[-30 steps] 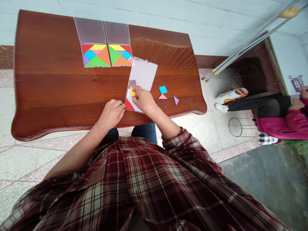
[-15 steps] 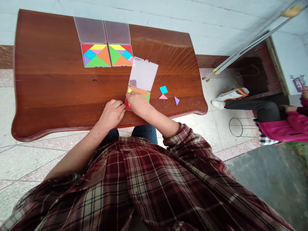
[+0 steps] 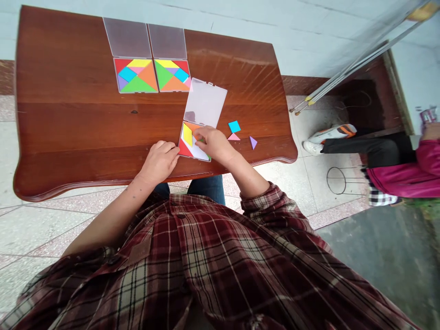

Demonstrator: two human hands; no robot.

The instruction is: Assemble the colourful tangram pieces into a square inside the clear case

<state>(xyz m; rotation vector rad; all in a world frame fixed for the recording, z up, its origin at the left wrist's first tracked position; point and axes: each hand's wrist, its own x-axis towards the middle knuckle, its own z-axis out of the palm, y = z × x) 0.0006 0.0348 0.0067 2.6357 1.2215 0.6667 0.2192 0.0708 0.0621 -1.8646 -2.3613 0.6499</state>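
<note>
L hand (image 3: 158, 161) lies on the wooden counter (image 3: 68, 119) near its near edge, grip loosely spread, fingertips (image 3: 174, 149) just beside the left edge of the clear plastic tray (image 3: 181, 147). R hand (image 3: 216, 143) is over the tray, fingers (image 3: 199, 133) bent down onto the colored puzzle pieces; can't tell if the grip is pinching one. In the tray: yellow piece (image 3: 187, 135), red piece (image 3: 184, 149), orange piece (image 3: 190, 126), green bit (image 3: 208, 158) partly hidden by R hand. Tray's open lid (image 3: 205, 103) lies flat on the far side, hinged to it. To the right, loose on counter: blue square (image 3: 234, 126), pink triangle (image 3: 233, 137), purple triangle (image 3: 253, 142). Farther off, 2 filled trays (image 3: 135, 75) (image 3: 172, 75) w/ lids (image 3: 127, 37) (image 3: 167, 41) open beyond them. Far right, another person (image 3: 402, 172) in pink jacket sits by a wire stand (image 3: 340, 180).
</note>
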